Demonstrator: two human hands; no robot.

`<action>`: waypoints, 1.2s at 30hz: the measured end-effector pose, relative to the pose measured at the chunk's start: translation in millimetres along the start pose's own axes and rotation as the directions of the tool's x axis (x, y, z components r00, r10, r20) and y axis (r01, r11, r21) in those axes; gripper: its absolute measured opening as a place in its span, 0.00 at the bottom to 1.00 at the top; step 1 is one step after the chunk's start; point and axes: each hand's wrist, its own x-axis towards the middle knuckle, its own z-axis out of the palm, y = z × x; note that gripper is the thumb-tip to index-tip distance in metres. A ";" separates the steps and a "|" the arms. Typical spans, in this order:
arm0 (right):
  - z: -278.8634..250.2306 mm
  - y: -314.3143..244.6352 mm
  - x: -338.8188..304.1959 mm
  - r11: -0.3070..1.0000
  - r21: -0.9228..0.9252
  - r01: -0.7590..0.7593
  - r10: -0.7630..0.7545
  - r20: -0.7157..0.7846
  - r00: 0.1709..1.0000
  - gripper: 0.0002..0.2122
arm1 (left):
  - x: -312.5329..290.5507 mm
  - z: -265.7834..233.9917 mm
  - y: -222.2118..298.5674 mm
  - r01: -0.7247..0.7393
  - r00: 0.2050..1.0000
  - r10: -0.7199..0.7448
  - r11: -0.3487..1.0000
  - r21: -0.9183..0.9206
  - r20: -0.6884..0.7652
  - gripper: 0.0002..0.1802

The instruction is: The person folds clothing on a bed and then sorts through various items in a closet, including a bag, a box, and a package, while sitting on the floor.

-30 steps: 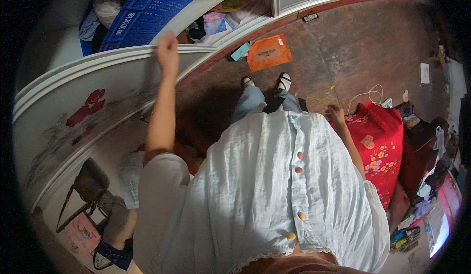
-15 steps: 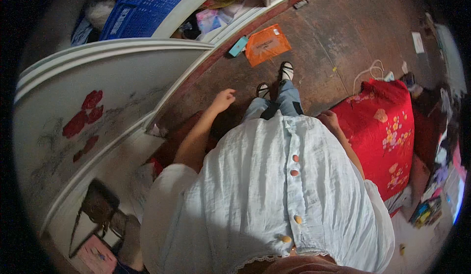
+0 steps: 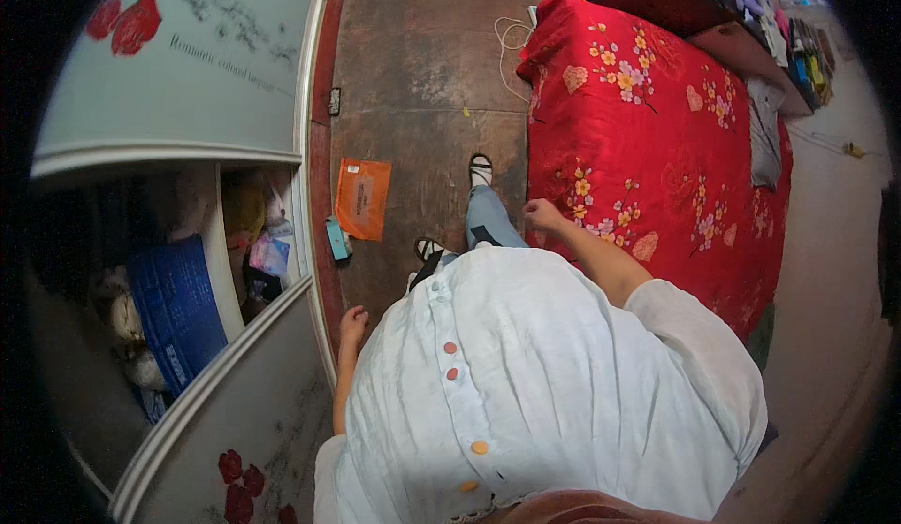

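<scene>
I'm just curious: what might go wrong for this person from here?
A slip: the orange packet lies on the floor near the sandals, and might slide if stepped on.
Damage: the teal box beside it could be kicked or trodden on.
A tug: the right hand is close to the red bedspread and might catch it.

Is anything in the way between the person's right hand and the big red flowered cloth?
Nothing visible is. The bare right hand is at the left edge of the broad red cloth cover with printed flowers, no object showing between them; whether they touch is hard to tell.
</scene>
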 end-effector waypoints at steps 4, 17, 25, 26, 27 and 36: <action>-31.7 122.1 30.2 1.000 0.030 -0.003 0.007 -0.127 0.992 0.05 | 53.9 19.2 69.4 -0.192 0.981 0.191 0.969 0.157 0.023 0.19; -159.7 66.2 90.7 0.981 0.143 -0.134 0.102 0.211 0.972 0.06 | 97.1 159.8 275.6 -0.286 0.958 0.286 0.957 0.056 0.018 0.22; -162.8 -39.5 163.2 0.992 -0.123 0.023 0.018 0.323 0.946 0.07 | 61.3 184.3 182.1 0.202 0.928 -0.158 0.974 -0.102 0.336 0.11; -162.2 -59.9 166.2 0.989 -0.144 0.037 0.012 0.327 0.945 0.07 | 58.3 173.5 181.4 0.147 0.921 -0.087 0.980 -0.133 0.379 0.11; -159.8 -76.4 170.1 0.985 -0.165 0.051 0.006 0.332 0.943 0.08 | 54.6 158.4 181.8 0.089 0.911 -0.013 0.982 -0.164 0.413 0.11; -100.1 -198.5 168.1 0.876 -0.430 0.218 0.022 0.486 0.874 0.09 | 8.4 56.9 131.8 0.083 0.838 0.130 0.930 -0.359 0.530 0.11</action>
